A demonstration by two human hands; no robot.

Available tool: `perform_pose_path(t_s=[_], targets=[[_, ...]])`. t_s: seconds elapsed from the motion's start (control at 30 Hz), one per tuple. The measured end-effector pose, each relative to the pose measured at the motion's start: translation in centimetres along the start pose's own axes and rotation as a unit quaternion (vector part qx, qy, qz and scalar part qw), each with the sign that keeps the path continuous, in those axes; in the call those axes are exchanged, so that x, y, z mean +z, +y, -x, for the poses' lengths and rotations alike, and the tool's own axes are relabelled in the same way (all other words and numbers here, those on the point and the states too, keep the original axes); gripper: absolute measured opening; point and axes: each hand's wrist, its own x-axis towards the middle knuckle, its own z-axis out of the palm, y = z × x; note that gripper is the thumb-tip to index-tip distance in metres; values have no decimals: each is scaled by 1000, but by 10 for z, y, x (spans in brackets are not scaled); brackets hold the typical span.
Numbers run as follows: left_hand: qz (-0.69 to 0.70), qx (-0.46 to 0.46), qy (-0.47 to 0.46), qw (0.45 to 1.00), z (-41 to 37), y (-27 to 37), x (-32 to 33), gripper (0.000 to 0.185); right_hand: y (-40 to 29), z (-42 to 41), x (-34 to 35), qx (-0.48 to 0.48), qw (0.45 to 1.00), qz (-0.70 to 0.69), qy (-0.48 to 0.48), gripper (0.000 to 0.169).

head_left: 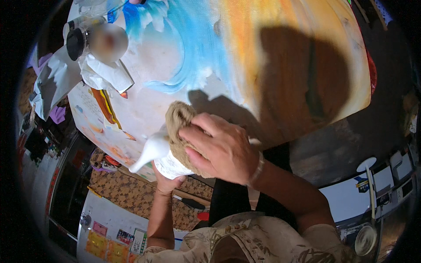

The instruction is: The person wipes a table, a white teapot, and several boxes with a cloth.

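A glossy white teapot (pixel 154 146), probably ceramic, is tilted over the near edge of the table, its spout pointing to the lower left. A line pattern shows on its white side. My left hand (pixel 167 182) grips it from below, with most of the fingers hidden behind it. In my right hand (pixel 223 148) is a bunched tan cloth (pixel 179 131), pressed against the teapot's upper side. The cloth and that hand cover much of the teapot. A small pale part shows past the wrist, but I cannot tell what it is.
The table top (pixel 158 108) carries a blue and orange picture. On its left lie a dark-lidded jar (pixel 77 42) and white tissue (pixel 105 74); clear containers (pixel 95 8) stand at the far edge. A brown patterned cover (pixel 115 184) lies below, and a white fan (pixel 366 164) is at right.
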Motion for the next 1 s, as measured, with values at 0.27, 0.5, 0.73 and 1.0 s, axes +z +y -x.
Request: perform_pose_path(t_s=[0.27,0.5,0.73,1.0], targets=[[-5,12,3,1000,-3,-9,-16,120,24,18,10,-44,999,-21,23,28],[-21,-23,13,999,-2,-22,-43,131,55,56,13,-46,999,9,27,26],[3,-63,2,998,-8,-10,-39,136,49,55,3,-1,972,230,-44,20],[107,-114,22,987,-1,-36,-51,127,47,45,-17,98,992,37,64,27]])
